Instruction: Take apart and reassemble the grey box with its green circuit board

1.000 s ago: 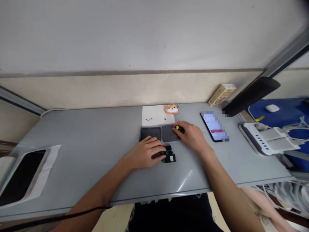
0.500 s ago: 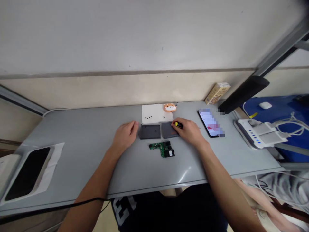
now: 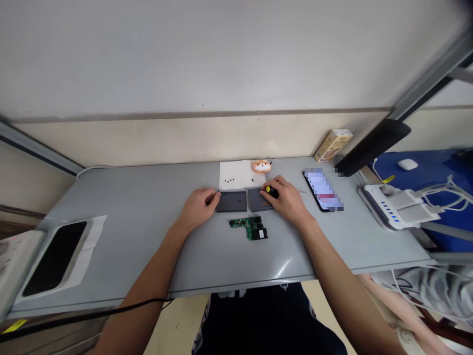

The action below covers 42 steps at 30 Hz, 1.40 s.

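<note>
Two dark grey casing halves lie side by side on the desk. My left hand (image 3: pixel 199 208) has its thumb and fingers closed at the left edge of the left casing half (image 3: pixel 232 202). In my right hand (image 3: pixel 286 199) is a screwdriver (image 3: pixel 272 191) with a yellow-tipped black handle, its thin shaft pointing right. The thumb and fingertips of that hand also touch the right casing half (image 3: pixel 255 199) and partly cover it. Nearer the desk's front, a green circuit board (image 3: pixel 249 227) with black connectors lies flat. Several tiny dark screws (image 3: pixel 229 180) rest on a white paper sheet (image 3: pixel 240 171).
An orange animal-faced case (image 3: pixel 261 166) sits on the paper. To the right are a lit phone (image 3: pixel 322 190), a carton (image 3: pixel 332 145) and a white power strip (image 3: pixel 388 207) with plugs. A black-screened tablet (image 3: pixel 55 259) lies left. Another person's arm (image 3: pixel 406 305) shows at lower right.
My left hand has moved right, bringing its closed fingertips to the left casing half's edge. My right hand still holds the screwdriver. The view has shifted slightly.
</note>
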Each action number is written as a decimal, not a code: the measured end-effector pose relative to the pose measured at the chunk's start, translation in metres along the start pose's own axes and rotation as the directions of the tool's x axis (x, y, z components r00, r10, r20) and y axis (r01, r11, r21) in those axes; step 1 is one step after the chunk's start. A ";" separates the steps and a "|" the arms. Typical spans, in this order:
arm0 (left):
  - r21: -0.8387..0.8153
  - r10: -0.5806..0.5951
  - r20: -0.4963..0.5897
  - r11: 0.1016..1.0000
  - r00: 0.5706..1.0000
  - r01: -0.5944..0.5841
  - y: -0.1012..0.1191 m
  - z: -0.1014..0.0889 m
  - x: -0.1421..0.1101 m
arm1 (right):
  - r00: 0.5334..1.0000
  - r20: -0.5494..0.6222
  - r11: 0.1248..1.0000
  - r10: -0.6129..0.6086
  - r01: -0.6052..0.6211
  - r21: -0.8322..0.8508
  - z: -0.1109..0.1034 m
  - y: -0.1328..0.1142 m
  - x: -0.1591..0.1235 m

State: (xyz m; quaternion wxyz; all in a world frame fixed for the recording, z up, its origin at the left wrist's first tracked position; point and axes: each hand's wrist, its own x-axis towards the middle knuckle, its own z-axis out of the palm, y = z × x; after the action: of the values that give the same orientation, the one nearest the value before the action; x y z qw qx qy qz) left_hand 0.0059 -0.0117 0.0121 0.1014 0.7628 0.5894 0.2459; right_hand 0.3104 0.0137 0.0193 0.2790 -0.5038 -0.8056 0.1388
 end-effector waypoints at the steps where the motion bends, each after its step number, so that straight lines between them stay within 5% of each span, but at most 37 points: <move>1: -0.013 0.004 0.003 1.000 1.000 -0.004 -0.001 0.000 0.000 | 1.000 0.000 1.000 0.010 -0.010 0.010 0.000 0.000 0.000; 42: -0.031 0.102 0.076 0.995 0.992 -0.100 0.000 0.000 0.000 | 0.998 0.009 0.998 0.070 -0.070 0.004 0.003 -0.002 -0.001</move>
State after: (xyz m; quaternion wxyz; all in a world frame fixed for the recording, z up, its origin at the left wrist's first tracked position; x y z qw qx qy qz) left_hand 0.0061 -0.0116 0.0119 0.1218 0.7990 0.5425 0.2290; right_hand 0.3072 0.0121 0.0174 0.2714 -0.5305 -0.7885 0.1524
